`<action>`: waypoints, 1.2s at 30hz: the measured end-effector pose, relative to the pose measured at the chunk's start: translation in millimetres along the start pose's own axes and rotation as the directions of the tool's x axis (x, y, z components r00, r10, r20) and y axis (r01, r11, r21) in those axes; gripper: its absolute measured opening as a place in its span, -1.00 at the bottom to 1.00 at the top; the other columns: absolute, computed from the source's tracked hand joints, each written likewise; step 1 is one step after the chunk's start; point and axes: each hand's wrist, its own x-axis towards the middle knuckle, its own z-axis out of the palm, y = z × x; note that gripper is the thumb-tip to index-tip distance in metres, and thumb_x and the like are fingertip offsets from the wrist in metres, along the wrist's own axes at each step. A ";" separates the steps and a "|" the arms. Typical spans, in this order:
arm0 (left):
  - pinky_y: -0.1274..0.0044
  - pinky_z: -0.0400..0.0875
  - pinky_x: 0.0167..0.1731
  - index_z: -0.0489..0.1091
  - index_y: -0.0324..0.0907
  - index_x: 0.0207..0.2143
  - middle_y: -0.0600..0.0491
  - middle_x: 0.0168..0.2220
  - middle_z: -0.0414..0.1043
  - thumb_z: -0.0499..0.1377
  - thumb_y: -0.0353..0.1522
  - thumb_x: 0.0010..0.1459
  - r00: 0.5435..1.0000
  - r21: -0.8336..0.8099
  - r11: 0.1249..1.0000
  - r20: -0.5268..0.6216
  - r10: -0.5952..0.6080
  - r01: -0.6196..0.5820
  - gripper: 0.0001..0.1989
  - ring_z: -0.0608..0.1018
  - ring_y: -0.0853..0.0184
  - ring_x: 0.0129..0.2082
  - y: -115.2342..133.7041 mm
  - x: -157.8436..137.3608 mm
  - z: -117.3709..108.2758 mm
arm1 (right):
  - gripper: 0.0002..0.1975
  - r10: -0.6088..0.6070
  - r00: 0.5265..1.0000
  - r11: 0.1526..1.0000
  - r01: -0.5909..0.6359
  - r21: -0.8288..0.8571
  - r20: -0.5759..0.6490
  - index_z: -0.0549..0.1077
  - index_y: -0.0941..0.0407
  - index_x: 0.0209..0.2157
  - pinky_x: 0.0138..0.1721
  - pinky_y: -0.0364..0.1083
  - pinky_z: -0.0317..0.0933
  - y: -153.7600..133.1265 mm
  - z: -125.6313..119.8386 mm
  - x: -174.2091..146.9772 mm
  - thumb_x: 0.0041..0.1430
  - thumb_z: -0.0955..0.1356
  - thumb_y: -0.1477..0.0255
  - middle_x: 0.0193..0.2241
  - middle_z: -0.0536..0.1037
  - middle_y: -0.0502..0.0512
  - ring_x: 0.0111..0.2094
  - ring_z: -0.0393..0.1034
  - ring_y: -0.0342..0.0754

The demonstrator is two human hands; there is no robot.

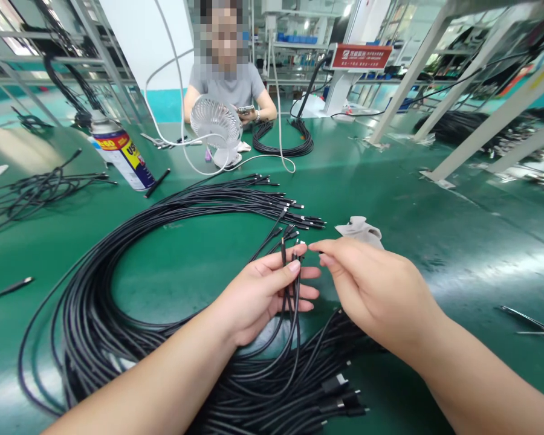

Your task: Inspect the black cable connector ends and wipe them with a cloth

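My left hand (258,293) pinches a few black USB cables (295,320) between thumb and index finger, connector ends pointing up, the other fingers spread behind them. Just right of those connectors is my right hand (381,296), thumb and index finger closed together; a small dark bit shows at its fingertips, too little to name. A large looped bundle of black cables (86,302) curves around on the green table, its ends fanning out beyond my left hand. More cable ends with metal plugs (340,382) lie below my hands. My left forearm covers part of the bundle.
A grey cloth (360,229) lies behind my right hand, and tweezers (532,323) at the right. Farther back are a spray can (122,154), a white fan (215,124) and a coiled cable (285,145). A person (229,84) sits opposite, holding a phone. Metal legs (466,115) stand at right.
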 end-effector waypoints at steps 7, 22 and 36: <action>0.48 0.54 -0.40 0.36 0.00 0.01 -0.05 -0.01 0.44 0.24 -0.50 0.11 0.999 -0.139 0.990 0.047 0.007 0.000 -0.58 0.60 0.33 -0.38 2.2 -5.2 -4.0 | -0.77 0.038 0.999 0.999 -0.038 0.025 -0.007 0.44 0.18 -0.20 -0.38 -0.14 0.28 5.4 3.6 -0.4 0.25 0.18 0.57 -0.32 0.57 0.09 -0.34 0.48 -0.07; 0.62 0.31 -0.47 0.50 -0.29 -0.38 0.01 -0.46 0.42 0.38 -0.16 -0.09 0.981 0.171 0.985 0.185 -0.050 0.018 -0.63 0.42 0.48 -0.55 -2.7 -2.2 1.0 | -0.79 0.291 0.943 0.793 -0.334 0.509 0.164 0.35 0.12 -0.07 -0.46 -0.17 0.27 1.5 5.4 1.7 0.29 0.22 0.41 -0.42 0.50 0.03 -0.49 0.42 -0.14; 0.59 0.30 -0.49 0.48 -0.34 -0.34 -0.02 -0.50 0.44 0.37 -0.22 -0.06 0.998 0.217 0.974 0.026 0.064 -0.068 -0.64 0.44 0.42 -0.57 -13.8 0.2 -1.3 | -0.76 0.280 0.799 0.428 -0.600 0.676 0.532 0.32 0.14 -0.48 -0.41 -0.17 0.20 9.9 18.4 6.8 0.18 0.30 0.29 -0.59 0.41 -0.03 -0.49 0.33 -0.14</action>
